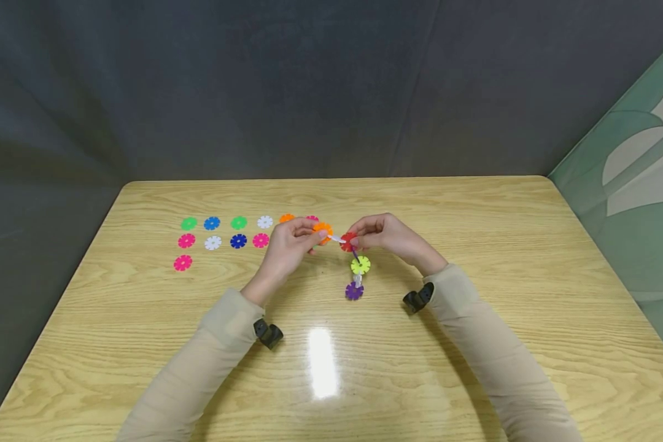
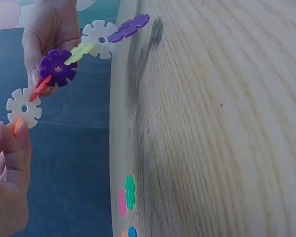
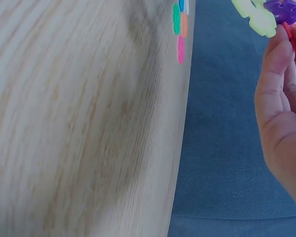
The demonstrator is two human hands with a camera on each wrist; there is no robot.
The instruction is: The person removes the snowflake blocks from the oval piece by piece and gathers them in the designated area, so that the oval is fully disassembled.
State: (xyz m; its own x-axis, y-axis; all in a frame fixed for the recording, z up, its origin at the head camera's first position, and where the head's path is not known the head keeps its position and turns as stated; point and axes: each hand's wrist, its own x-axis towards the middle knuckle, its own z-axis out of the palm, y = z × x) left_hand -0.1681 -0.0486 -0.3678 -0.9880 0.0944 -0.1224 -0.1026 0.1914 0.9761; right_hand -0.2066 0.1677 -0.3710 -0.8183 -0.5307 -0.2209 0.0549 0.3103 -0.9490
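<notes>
A chain of notched plastic discs, slotted edge to edge, is held up above the table between both hands. My left hand (image 1: 283,252) pinches the orange disc (image 1: 323,229) at one end. A white disc (image 2: 24,108) joins it to the red disc (image 1: 347,244), which my right hand (image 1: 392,239) pinches between thumb and fingers. Beyond the red one follow a purple disc (image 2: 58,68), a yellow-green disc (image 1: 360,265), another white disc (image 2: 97,39) and a purple end disc (image 1: 354,291), hanging toward me. In the right wrist view much of the chain is cut off.
Loose discs lie in rows on the wooden table (image 1: 143,331), left and behind my left hand, among them a green disc (image 1: 189,223), a dark blue disc (image 1: 239,241) and a pink disc (image 1: 183,263). A dark curtain (image 1: 331,92) stands behind the table's far edge.
</notes>
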